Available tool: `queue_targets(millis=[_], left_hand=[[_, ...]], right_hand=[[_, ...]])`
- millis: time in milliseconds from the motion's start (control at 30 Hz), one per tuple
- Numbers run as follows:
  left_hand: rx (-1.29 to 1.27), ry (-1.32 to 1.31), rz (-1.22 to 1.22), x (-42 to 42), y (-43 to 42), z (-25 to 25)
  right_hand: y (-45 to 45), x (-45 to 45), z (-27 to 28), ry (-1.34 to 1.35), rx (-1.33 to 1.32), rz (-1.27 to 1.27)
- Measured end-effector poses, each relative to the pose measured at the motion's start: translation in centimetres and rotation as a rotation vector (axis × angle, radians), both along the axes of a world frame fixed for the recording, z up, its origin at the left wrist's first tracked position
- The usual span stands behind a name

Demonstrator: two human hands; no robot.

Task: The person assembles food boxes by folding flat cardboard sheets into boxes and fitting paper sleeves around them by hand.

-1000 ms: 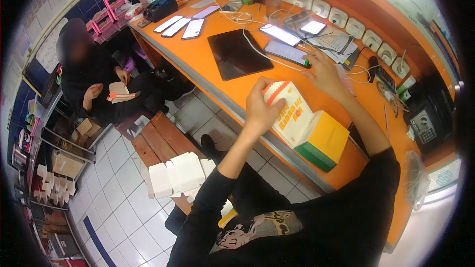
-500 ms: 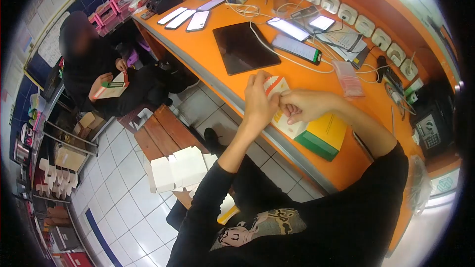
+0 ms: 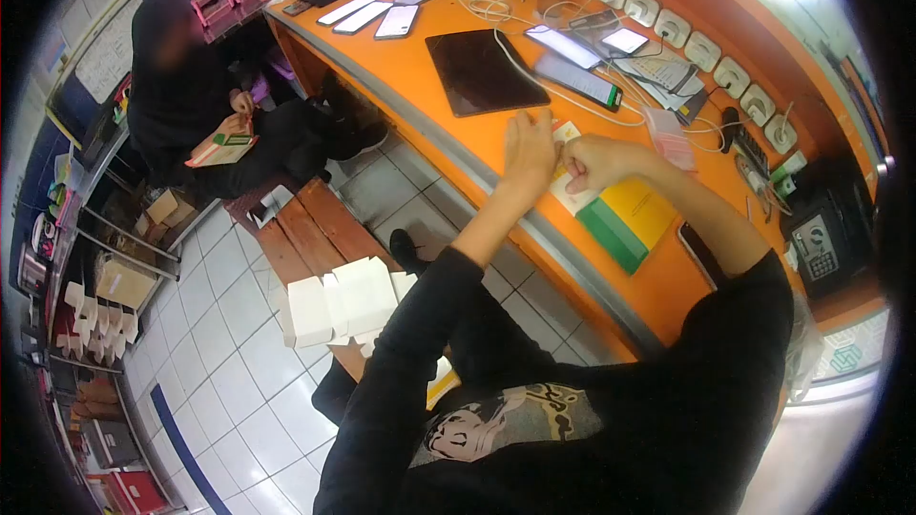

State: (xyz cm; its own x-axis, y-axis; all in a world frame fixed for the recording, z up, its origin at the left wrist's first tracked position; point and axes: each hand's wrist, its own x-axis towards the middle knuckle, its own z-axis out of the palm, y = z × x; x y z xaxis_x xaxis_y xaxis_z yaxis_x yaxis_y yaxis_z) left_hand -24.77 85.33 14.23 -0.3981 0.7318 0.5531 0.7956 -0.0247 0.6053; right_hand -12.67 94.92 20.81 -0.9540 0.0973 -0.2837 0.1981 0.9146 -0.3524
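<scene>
A yellow, green and white cardboard box (image 3: pixel 647 216) lies on the orange desk close to its front edge. My left hand (image 3: pixel 530 154) is closed at the box's far white end, on the left side. Against the same end, my right hand (image 3: pixel 609 162) is curled with its fingers tucked in and its thumb pointing down over the white panel. Both hands nearly touch each other and hide most of that end. Right of the box, by my forearm, lies a dark phone-like slab (image 3: pixel 701 256).
A dark tablet (image 3: pixel 487 74) and several lit phones (image 3: pixel 397 22) lie farther back among white cables. White unfolded cartons (image 3: pixel 343 303) rest on a wooden bench (image 3: pixel 307 229). Another person (image 3: pixel 181 105) sits at left holding a similar box (image 3: pixel 224 149). A black safe (image 3: pixel 822 246) stands at right.
My right hand's fingers have curled in more tightly, and less of the box's far orange-patterned end shows. The view has shifted slightly. The other person's hands have moved along their box.
</scene>
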Motion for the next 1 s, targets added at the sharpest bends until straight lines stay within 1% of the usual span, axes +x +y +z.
queue_targets(millis=[67,133,167,200,233,267,300,333,367,400,433,500,567,600,633,667,700,733,767,800,833,900,933,967,1000], left_hand=[[-0.075,0.252,0.094,0.4,-0.4,-0.1],[-0.020,0.250,0.092,0.0,-0.6,-0.3],[0.017,0.249,0.085,-0.3,-0.5,-0.7],[0.020,0.249,0.088,-1.3,0.1,-1.4],[-0.012,0.152,-0.044,-2.6,1.2,-2.3],[-0.034,0.107,-0.111,-2.8,0.5,-2.0],[-0.056,0.059,-0.176,-3.1,-0.1,-1.7],[0.118,-0.025,-0.264,-2.7,-2.4,0.6],[0.292,-0.111,-0.349,-3.0,-4.2,1.8],[0.285,-0.108,-0.342,-3.8,-5.3,1.9],[0.316,0.001,-0.233,-4.9,-6.4,2.2],[0.339,0.229,-0.036,-7.9,-9.8,2.3],[0.318,0.438,0.106,-12.2,-15.6,0.6],[0.277,0.546,0.213,-14.3,-19.0,-0.8],[0.175,0.606,0.295,-17.0,-22.9,-2.9],[0.048,0.641,0.372,-19.4,-27.6,-5.3],[-0.153,0.641,0.487,-24.2,-33.3,-10.9],[-0.216,0.669,0.523,-24.2,-39.0,-12.1],[-0.361,0.790,0.592,-23.5,-44.1,-12.8],[-0.552,0.803,0.652,-23.1,-49.8,-14.4],[-0.655,0.750,0.742,-22.3,-54.9,-16.2],[-0.853,0.623,0.881,-18.9,-63.3,-17.2],[-0.935,0.546,0.936,-17.2,-66.0,-17.3],[-0.954,0.539,0.959,-15.8,-68.0,-17.2],[-0.999,0.551,1.037,-14.4,-69.8,-17.0]], right_hand=[[0.4,-0.5,0.8,-0.018,0.010,-0.026],[1.8,-1.4,1.5,0.028,-0.050,0.080],[0.0,-1.9,3.3,0.195,0.037,0.082],[-3.1,-2.8,5.9,0.361,0.116,0.083],[-6.0,-3.8,7.8,0.422,0.158,0.124],[-8.9,-4.9,9.3,0.484,0.196,0.163],[-12.0,-5.9,9.9,0.580,0.325,0.258],[-16.7,-6.6,11.3,0.471,0.318,0.230],[-20.4,-7.3,11.1,0.524,0.330,0.331],[-24.6,-7.9,10.0,0.638,0.301,0.479],[-29.1,-8.4,8.8,0.775,0.261,0.647],[-36.1,-7.1,7.1,0.921,0.117,0.894],[-41.0,-4.3,6.5,0.772,-0.089,0.969],[-42.4,-3.6,4.9,0.729,-0.235,1.035],[-43.0,-3.2,1.3,0.903,-0.531,1.104],[-43.5,-2.8,0.9,0.562,-0.680,1.028],[-44.0,-2.6,0.8,0.218,-0.805,0.940],[-44.8,-2.5,-0.2,0.223,-0.812,0.971],[-45.9,-2.5,-1.9,0.224,-1.056,0.904],[-46.9,-2.3,-3.4,0.207,-1.302,0.827],[-47.9,-2.1,-4.4,0.188,-1.320,0.864],[-49.9,-1.6,-5.4,0.243,-1.458,0.800],[-50.2,-1.5,-5.3,0.143,-1.586,0.780],[-50.3,-1.5,-5.0,0.124,-1.601,0.802],[-50.3,-1.6,-4.6,-0.055,-1.725,0.780]])
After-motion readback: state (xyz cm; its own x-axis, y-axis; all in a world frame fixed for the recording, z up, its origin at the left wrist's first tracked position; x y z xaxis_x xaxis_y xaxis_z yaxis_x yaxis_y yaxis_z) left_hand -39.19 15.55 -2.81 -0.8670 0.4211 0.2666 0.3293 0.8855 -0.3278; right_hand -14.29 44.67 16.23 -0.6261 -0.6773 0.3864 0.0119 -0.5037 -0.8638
